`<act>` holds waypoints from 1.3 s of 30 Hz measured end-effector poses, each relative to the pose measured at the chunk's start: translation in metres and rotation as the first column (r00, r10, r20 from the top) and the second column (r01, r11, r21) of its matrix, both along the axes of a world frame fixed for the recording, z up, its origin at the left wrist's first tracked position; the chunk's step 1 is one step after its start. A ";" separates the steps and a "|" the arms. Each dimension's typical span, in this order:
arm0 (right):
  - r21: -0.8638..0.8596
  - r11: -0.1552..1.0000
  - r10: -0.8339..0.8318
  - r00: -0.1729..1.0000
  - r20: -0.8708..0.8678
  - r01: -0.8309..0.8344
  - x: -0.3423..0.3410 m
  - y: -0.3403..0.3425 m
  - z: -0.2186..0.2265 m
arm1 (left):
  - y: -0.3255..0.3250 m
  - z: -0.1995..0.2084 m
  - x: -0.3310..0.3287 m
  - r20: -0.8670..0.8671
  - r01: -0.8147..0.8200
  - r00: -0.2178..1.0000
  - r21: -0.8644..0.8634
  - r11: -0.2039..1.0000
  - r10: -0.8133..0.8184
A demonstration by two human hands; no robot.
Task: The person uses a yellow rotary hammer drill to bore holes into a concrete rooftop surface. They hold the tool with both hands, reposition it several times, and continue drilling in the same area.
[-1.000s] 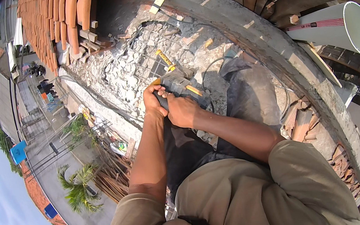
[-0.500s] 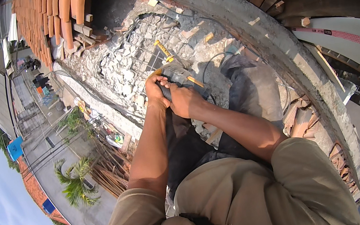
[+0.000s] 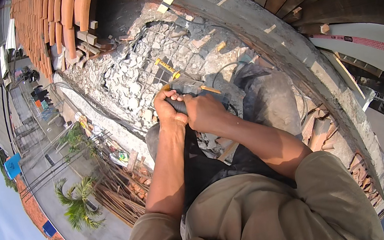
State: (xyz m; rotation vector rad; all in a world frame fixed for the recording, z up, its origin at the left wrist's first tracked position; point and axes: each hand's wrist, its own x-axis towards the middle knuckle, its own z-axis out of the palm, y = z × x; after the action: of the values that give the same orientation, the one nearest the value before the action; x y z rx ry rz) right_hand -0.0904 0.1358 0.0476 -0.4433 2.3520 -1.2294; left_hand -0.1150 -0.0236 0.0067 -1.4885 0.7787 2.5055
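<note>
My left hand and my right hand are side by side, closed round the dark rear grip of a power tool with yellow and dark parts, which looks like a demolition hammer. My fingers cover much of the grip. The tool's front end points away from me, over broken concrete with a grid of bare steel bars. Its tip cannot be made out. My legs are spread on both sides below the tool.
A concrete beam curves along the right, with a cable connector at its upper end. Beyond it are dark timbers and a large white pipe. Clay roof tiles lie far left. A low wall edge borders a drop.
The tool's yellow front part now appears a little farther left and lower. Both hands keep their hold on the grip, and the whole view has shifted slightly.
</note>
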 end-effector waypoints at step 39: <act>0.005 0.988 -0.150 0.976 0.159 0.152 0.003 -0.007 -0.012 | -0.022 -0.080 -0.037 0.020 0.256 0.412 -0.962 0.095 -0.911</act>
State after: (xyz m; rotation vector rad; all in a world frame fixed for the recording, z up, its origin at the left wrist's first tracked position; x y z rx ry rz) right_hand -0.0874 0.1286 0.0359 -0.1635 2.2796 -1.2905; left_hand -0.1518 -0.0461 -0.0731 0.0546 2.5003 1.6596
